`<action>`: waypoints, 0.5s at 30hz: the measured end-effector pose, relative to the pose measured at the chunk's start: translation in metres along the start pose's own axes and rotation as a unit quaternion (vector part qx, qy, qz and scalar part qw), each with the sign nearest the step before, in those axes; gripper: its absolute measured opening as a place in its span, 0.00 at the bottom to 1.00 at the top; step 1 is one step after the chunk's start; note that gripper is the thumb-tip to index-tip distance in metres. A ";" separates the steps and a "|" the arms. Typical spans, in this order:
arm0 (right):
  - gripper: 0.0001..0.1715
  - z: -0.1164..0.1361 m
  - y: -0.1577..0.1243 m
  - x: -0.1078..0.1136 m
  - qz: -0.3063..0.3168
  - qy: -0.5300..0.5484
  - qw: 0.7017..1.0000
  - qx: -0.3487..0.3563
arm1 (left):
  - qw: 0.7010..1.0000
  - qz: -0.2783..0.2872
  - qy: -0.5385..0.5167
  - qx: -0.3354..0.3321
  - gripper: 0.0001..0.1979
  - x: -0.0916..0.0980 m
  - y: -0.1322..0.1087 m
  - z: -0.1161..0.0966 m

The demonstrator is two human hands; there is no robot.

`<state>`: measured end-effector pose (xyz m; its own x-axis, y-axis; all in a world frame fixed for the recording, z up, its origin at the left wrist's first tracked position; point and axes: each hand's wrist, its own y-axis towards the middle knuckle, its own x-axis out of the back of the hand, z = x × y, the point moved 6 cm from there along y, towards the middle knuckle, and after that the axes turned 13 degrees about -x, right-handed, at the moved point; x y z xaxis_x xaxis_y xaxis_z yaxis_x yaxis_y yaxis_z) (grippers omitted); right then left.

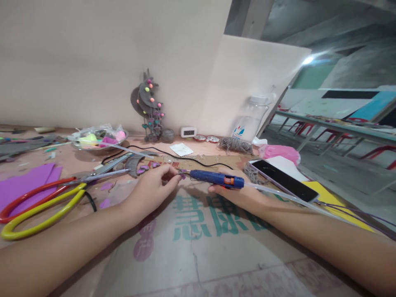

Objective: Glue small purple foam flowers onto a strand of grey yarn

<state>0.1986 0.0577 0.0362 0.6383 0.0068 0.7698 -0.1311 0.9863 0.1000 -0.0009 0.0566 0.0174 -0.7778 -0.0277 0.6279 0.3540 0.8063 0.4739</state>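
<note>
My right hand (227, 190) is closed around a blue hot glue gun (213, 177), whose nozzle points left. A long clear glue stick (278, 192) trails from its back end. Thumb and fingers of my left hand (161, 181) pinch a small purple piece (182, 176) right at the nozzle tip; its exact shape is too small to make out. Just beyond the left hand lies a grey crescent-shaped piece (133, 165), with small purple pieces (142, 169) beside it. Both hands are just above the printed cardboard (192, 255).
Red-and-yellow-handled scissors (46, 206) lie on purple sheets (27, 185) at left. A dish (93, 142) of pompoms, a decorated grey hanging ornament (150, 107), a small clock (188, 132) and a bottle (247, 121) line the back. A phone (284, 180) lies right; a black cord (173, 156) crosses behind.
</note>
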 end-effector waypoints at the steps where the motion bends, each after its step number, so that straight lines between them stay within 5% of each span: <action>1: 0.13 0.000 0.000 0.000 -0.006 -0.001 1.000 0.000 | 1.000 0.000 -0.001 0.000 0.08 0.000 0.000 0.000; 15: 0.13 0.001 -0.001 0.001 0.002 0.024 0.999 -0.025 | 1.000 0.000 0.002 -0.008 0.09 0.000 0.001 -0.001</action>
<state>0.1989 0.0565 0.0375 0.6731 0.0165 0.7394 -0.0955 0.9933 0.0648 0.0000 0.0566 0.0186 -0.7756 -0.0304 0.6306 0.3624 0.7965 0.4841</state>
